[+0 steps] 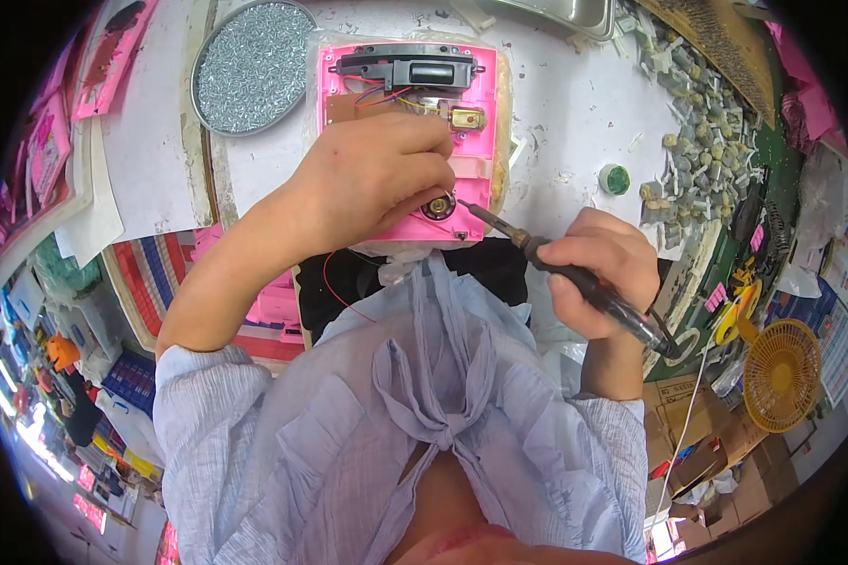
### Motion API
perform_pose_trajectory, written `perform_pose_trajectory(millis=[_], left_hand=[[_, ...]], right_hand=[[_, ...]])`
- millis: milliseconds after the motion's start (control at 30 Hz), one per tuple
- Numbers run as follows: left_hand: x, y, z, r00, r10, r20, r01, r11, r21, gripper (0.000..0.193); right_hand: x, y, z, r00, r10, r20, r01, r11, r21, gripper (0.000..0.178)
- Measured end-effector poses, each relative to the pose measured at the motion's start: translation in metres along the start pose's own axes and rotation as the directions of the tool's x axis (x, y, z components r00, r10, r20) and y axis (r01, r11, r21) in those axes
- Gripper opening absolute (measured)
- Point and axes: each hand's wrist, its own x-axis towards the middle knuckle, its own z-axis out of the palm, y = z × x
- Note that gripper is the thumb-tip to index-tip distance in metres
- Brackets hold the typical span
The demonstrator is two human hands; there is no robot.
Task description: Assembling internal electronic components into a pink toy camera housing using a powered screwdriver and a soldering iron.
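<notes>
A pink plastic housing [474,168] lies open-side up on the bench, with a black plastic part [415,68] and a small metal-cased part [467,118] set into its far half. Thin red and yellow wires run inside it. My right hand [605,268] grips a soldering iron [589,287] by its black handle, its tip pointing left, close to a small round speaker [438,206] at the housing's near edge. My left hand [377,174] rests over the housing, fingers pinched beside the speaker; what they hold is hidden.
A round metal tray [252,66] full of small screws stands at the far left. On the right sit a small green-filled pot [614,179] and a heap of small grey parts [693,141]. A yellow-brown fan [782,375] is at the lower right; a red wire [334,287] hangs near my lap.
</notes>
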Motion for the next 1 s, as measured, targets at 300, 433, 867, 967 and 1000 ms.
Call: perform_pose_trajectory(millis=[300,433,867,967,1000], left_hand=[[-0.002,0.001,0.004,0.999,0.024,-0.033,-0.022,0.997,0.075,0.022],[-0.002,0.000,0.004,1.000,0.020,-0.015,-0.019,0.997,0.081,0.022],[-0.003,-0.001,0.004,1.000,0.031,-0.005,-0.030,0.994,0.103,0.022],[-0.003,-0.001,0.004,0.999,0.034,-0.007,-0.033,0.994,0.104,0.023],[-0.003,-0.001,0.004,0.999,0.034,-0.004,-0.034,0.994,0.104,0.023]], right_hand=[[0.006,0.005,0.009,1.000,-0.023,-0.015,0.023,0.999,0.026,0.031],[0.007,0.005,0.008,1.000,-0.019,-0.008,0.019,1.000,-0.004,0.031],[0.003,0.000,-0.001,0.999,0.027,-0.034,-0.027,1.000,0.002,0.031],[0.002,-0.001,-0.005,0.999,0.030,-0.042,-0.030,1.000,0.000,0.030],[0.001,-0.001,-0.005,0.998,0.031,-0.046,-0.031,1.000,0.002,0.030]])
